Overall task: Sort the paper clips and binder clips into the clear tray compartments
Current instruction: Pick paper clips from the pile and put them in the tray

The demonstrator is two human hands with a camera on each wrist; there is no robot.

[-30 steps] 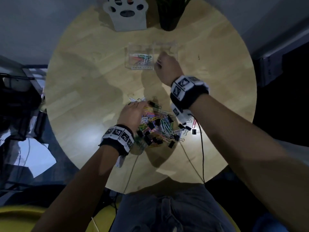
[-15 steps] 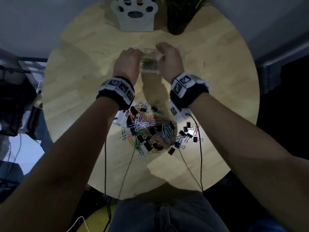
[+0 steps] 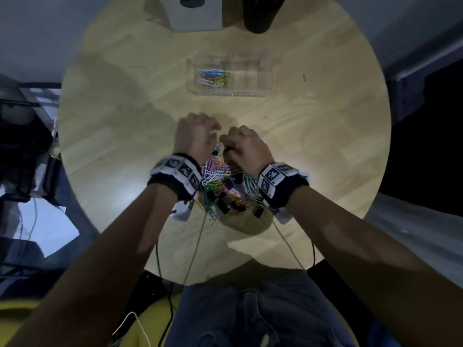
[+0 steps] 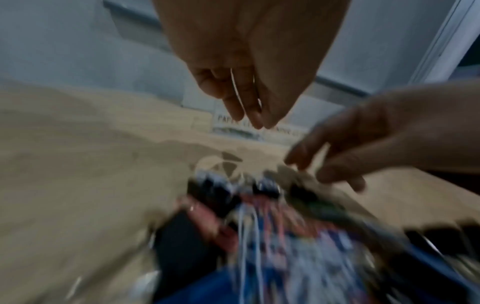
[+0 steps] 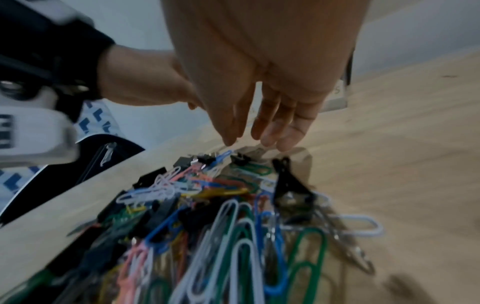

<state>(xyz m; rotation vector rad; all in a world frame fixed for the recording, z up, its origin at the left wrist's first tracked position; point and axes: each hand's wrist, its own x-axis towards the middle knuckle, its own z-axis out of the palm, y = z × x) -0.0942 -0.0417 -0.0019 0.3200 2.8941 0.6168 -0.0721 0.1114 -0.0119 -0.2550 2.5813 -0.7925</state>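
Note:
A heap of coloured paper clips and black binder clips [image 3: 223,189] lies on the round wooden table [image 3: 120,136] near me. The clear tray [image 3: 253,92] stands farther back. Its left compartment holds coloured paper clips [image 3: 214,77], and its right compartment looks bare. My left hand [image 3: 209,136] and right hand [image 3: 231,146] hang side by side over the heap's far edge. In the right wrist view the right hand [image 5: 255,137] points straight, relaxed fingers down just above the clips [image 5: 207,205], holding nothing. The blurred left wrist view shows the left hand [image 4: 250,119] with fingers extended downward above the heap.
A white paw-shaped stand [image 3: 195,13] and a dark plant pot [image 3: 260,16] sit at the table's far edge behind the tray. Thin cables [image 3: 193,251] run from my wrists over the near edge. Bare wood lies left and right of the heap.
Both hands have come back from the tray to the far edge of the heap. The tray, hidden by the hands half a second ago, shows clips in its left compartment.

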